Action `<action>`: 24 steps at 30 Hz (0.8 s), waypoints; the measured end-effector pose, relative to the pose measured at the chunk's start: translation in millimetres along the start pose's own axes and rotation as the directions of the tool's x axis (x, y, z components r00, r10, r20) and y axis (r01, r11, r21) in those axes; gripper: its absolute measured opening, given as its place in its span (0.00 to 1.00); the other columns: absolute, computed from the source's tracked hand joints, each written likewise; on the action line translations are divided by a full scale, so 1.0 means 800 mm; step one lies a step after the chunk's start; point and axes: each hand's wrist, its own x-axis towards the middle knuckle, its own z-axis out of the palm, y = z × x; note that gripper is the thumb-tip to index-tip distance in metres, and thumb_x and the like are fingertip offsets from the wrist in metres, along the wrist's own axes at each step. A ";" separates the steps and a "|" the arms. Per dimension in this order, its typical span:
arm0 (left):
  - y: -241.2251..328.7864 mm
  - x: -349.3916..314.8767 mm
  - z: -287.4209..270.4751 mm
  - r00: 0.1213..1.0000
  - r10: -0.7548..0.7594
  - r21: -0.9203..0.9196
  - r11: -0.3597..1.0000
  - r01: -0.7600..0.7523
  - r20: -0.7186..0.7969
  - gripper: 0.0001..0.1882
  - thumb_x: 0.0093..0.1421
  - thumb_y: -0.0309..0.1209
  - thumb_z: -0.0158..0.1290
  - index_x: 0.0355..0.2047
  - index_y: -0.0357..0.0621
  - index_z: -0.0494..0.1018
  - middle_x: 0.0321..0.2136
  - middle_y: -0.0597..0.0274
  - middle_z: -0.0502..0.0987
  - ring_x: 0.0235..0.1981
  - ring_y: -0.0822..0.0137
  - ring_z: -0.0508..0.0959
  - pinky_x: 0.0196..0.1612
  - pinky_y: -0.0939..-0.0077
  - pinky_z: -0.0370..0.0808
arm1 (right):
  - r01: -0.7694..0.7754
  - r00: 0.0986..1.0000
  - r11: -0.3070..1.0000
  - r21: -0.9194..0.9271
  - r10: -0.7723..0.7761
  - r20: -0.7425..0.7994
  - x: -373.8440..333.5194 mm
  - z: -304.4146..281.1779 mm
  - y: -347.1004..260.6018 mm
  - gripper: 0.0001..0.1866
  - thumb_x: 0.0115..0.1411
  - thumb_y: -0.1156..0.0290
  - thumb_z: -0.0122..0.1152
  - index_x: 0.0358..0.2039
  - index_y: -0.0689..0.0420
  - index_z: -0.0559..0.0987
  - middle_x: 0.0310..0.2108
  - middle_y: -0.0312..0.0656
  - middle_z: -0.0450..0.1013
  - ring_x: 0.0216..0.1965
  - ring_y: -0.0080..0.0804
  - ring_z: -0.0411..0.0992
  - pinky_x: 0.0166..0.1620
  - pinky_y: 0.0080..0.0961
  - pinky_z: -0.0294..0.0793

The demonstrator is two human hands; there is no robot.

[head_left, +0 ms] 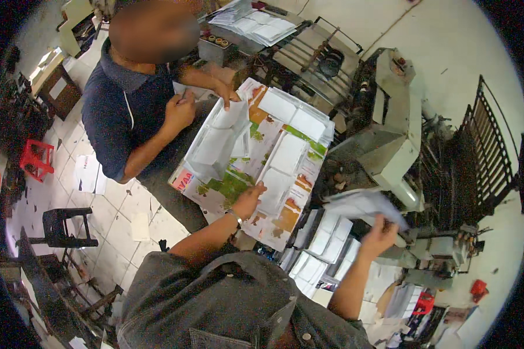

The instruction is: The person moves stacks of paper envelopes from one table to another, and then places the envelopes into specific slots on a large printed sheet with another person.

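Observation:
My left hand [248, 201], with a bracelet on its wrist, is closed at the near-left edge of a stack of white papers [278, 183]. That stack lies on a board [218, 196] covered with colourful print. Off to the right, my right hand [381, 237] grips a bundle of white papers [364, 205], blurred by motion. The bundle is above more paper stacks [330, 235] standing lower down. Across the board, a person [119, 102] in a dark shirt has one hand on another white paper stack [212, 145] at the board's left side.
Another paper stack [291, 113] lies at the board's far edge. A grey machine [390, 128] rises close on the right, with a metal rack [484, 139] beyond it. A black stool [67, 227] and a red stool [38, 159] stand on the tiled floor at left.

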 end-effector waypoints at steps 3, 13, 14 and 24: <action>-0.008 0.007 -0.003 0.999 0.040 0.121 0.992 -0.041 0.003 0.41 0.65 0.64 0.37 0.56 0.35 0.68 0.55 0.49 0.72 0.54 0.54 0.73 0.55 0.66 0.70 | 0.037 0.999 0.965 0.260 -0.032 -0.026 0.014 -0.025 -0.017 0.05 0.64 0.75 0.57 0.37 0.64 0.72 0.33 0.36 0.71 0.36 0.23 0.66 0.42 0.21 0.67; 0.049 -0.045 0.020 0.999 0.047 0.219 0.975 -0.047 0.005 0.21 0.66 0.43 0.51 0.52 0.42 0.72 0.46 0.55 0.78 0.47 0.60 0.77 0.47 0.68 0.76 | -0.049 0.999 0.952 0.303 0.045 0.021 -0.009 -0.051 0.004 0.04 0.62 0.77 0.59 0.37 0.61 0.75 0.32 0.35 0.74 0.33 0.18 0.68 0.39 0.17 0.67; 0.041 -0.045 0.020 0.994 0.106 0.243 0.964 -0.110 0.028 0.21 0.65 0.42 0.53 0.52 0.42 0.72 0.46 0.55 0.78 0.47 0.60 0.77 0.48 0.68 0.75 | -0.023 0.998 0.942 0.336 0.004 0.057 -0.022 -0.040 -0.003 0.05 0.61 0.76 0.60 0.36 0.61 0.75 0.31 0.35 0.74 0.32 0.19 0.68 0.38 0.17 0.67; 0.054 -0.089 0.076 0.728 0.433 0.109 0.817 -0.566 0.531 0.40 0.53 0.38 0.67 0.63 0.43 0.61 0.57 0.51 0.69 0.57 0.63 0.71 0.58 0.63 0.70 | -0.250 0.943 0.884 0.395 0.129 0.307 -0.082 -0.007 -0.033 0.06 0.58 0.75 0.63 0.34 0.58 0.75 0.28 0.29 0.70 0.31 0.14 0.65 0.36 0.13 0.62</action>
